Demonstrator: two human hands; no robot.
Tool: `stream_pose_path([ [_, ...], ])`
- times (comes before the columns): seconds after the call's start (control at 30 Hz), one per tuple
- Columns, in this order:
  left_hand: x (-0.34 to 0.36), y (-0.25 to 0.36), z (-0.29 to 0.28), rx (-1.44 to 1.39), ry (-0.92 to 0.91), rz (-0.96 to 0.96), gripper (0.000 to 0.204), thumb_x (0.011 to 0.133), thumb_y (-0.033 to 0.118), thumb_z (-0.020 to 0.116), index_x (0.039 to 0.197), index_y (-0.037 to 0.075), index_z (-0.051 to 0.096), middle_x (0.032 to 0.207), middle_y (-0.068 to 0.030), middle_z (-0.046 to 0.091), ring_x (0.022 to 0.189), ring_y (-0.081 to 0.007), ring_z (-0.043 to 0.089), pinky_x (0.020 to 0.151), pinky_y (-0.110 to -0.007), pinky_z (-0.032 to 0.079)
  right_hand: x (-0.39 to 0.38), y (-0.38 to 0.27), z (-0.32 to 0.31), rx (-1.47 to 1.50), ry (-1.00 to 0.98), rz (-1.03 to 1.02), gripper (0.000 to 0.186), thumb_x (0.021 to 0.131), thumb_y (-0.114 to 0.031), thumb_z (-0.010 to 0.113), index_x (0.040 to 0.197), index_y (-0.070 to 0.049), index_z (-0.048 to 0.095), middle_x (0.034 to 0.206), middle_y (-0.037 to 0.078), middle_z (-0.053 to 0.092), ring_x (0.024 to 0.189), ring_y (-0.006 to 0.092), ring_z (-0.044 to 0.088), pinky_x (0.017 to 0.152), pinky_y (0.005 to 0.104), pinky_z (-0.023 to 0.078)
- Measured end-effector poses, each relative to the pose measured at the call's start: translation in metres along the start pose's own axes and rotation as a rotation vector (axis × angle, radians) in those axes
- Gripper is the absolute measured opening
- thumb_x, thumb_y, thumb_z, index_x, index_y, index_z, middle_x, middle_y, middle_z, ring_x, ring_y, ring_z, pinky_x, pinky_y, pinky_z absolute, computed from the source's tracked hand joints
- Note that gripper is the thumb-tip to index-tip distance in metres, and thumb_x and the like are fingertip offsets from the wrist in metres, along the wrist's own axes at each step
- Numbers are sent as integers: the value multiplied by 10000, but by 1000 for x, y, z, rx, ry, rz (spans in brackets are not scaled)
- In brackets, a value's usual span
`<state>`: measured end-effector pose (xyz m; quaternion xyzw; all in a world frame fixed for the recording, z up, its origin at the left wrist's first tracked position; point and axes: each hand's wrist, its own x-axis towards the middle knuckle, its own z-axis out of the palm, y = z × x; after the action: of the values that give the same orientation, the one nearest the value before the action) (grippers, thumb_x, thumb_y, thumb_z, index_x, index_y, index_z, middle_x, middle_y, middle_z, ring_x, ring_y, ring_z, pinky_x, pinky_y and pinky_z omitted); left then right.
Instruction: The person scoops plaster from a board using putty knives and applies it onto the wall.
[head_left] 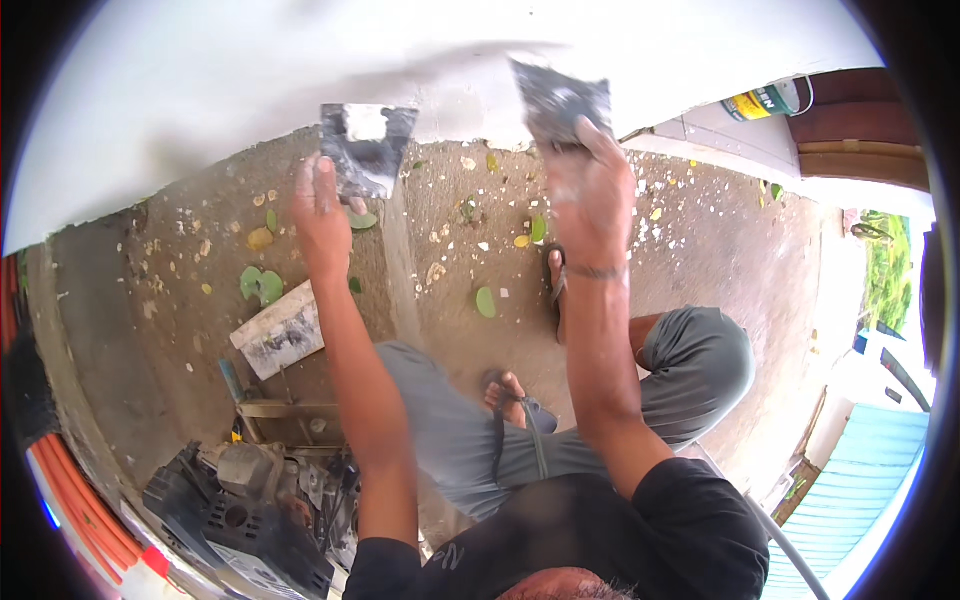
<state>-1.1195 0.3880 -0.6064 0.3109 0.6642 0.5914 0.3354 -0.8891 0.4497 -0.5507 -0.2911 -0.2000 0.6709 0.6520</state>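
My left hand (322, 225) is closed on a wide putty knife (380, 160), held in front of the white wall (230, 90). A lump of white putty (365, 122) lies on its dark, smeared blade. My right hand (598, 200) grips a second putty knife (565, 95), which is blurred by motion. Its blade is up at the wall face, beside a faint grey streak; whether it touches cannot be told. White residue marks the fingers of both hands.
Leaves and white flakes litter the concrete floor (450, 260). A stained whitish box-like container (285, 330) lies left of my legs, near a dark machine (245, 520). Orange pipes (85, 505) run along the far left. A paint bucket (765, 101) stands at upper right.
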Motion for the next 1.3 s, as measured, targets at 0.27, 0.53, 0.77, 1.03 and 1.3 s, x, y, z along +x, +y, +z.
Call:
stream_pose_path([
  [0.27, -23, 15, 19, 22, -429, -5, 430, 990, 356, 480, 1197, -15, 542, 702, -22, 590, 494, -83, 510, 467, -224, 427, -41, -39, -38, -104, 51, -40, 352, 886, 7, 459, 1230, 84, 456, 1200, 170, 564, 1151, 277, 536, 1056, 466, 397],
  [0.53, -33, 28, 39, -57, -516, 43, 338, 988, 308, 489, 1137, 19, 583, 823, -16, 594, 569, -72, 513, 477, -238, 427, -68, -135, -17, -177, -109, -192, 390, 873, -1, 483, 1262, 21, 467, 1220, 133, 569, 1137, 255, 548, 1044, 426, 391],
  [0.77, -26, 5, 48, -147, -375, -90, 343, 969, 327, 519, 1167, 53, 576, 881, 12, 593, 664, -59, 542, 504, -214, 423, -67, -146, -58, 64, -25, 136, 375, 895, -61, 524, 1258, 13, 472, 1186, 119, 601, 1105, 233, 582, 977, 450, 474],
  [1.03, -23, 60, 55, -121, -263, -70, 365, 956, 327, 544, 1197, 53, 556, 872, 13, 573, 673, -60, 510, 510, -224, 397, -41, -148, -79, 269, 222, 278, 249, 920, -125, 552, 1150, -30, 561, 1140, 93, 631, 1042, 232, 605, 883, 405, 488],
  [1.3, -46, 111, 15, 21, 0, -57, 346, 956, 326, 546, 1186, 68, 563, 837, 22, 561, 676, -57, 499, 538, -235, 377, 22, -124, -94, 127, 40, 609, 312, 930, -78, 510, 1233, -3, 516, 1194, 130, 602, 1099, 259, 591, 942, 449, 494],
])
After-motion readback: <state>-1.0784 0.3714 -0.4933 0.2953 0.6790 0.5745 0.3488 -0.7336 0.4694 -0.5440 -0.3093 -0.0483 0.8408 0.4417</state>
